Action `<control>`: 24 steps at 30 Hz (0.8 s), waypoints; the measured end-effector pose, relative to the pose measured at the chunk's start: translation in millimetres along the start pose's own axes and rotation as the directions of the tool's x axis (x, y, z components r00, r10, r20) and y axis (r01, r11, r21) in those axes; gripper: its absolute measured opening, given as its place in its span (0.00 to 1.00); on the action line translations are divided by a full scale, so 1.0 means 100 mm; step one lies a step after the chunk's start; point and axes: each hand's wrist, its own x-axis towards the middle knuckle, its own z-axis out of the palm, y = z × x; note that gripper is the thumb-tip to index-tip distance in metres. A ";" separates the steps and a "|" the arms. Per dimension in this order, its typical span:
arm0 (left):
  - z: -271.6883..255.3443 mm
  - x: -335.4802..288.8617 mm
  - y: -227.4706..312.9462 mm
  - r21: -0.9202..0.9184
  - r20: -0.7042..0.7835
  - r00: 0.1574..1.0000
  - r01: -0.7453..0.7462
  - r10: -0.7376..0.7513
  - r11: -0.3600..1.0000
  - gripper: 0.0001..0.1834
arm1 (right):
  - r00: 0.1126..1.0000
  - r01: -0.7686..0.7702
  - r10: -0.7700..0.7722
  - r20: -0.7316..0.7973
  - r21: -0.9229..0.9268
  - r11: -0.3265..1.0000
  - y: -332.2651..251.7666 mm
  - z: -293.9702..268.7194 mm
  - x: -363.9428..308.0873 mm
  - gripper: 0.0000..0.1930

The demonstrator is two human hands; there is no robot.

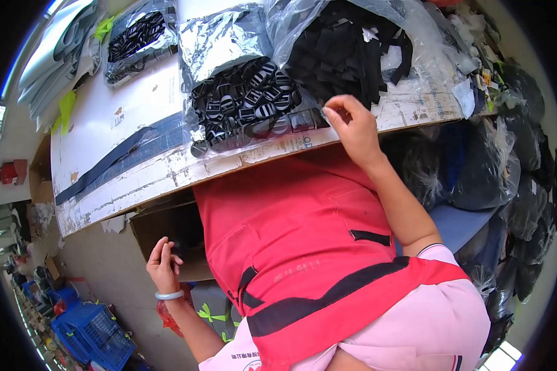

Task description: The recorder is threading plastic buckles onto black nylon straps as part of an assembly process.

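Note:
My right hand is over the table's front edge, thumb and fingers curled together beside the corner of an open clear plastic bag. What lies in its fingertips, if anything, is too small to tell. Black plastic strap buckles fill the bag. To the left, my left hand hangs below table height in front of an open cardboard box. Its fingers are closed, with a small dark shape beside them that I cannot make out against the box's dark inside.
Black webbing pieces lie in a large clear bag at the back. Another bag of black parts sits farther left. A dark strap lies along the worn white table. Stuffed dark bags crowd the right; blue crates stand lower left.

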 end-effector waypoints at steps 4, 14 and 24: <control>0.54 0.27 -0.26 -0.634 0.154 0.981 0.189 -0.117 0.750 0.12 | 0.971 0.204 -0.233 -0.043 -0.351 0.914 0.38 0.13 0.28 0.12; 1.72 0.08 0.08 -0.505 0.604 0.796 0.344 0.040 0.792 0.22 | 0.985 0.174 -0.165 0.055 -0.383 0.907 0.39 0.09 0.19 0.11; 2.29 0.03 0.32 -0.383 0.586 0.806 0.187 0.082 0.905 0.16 | 0.938 -0.342 0.235 0.253 0.579 0.740 -0.13 -0.13 -0.01 0.07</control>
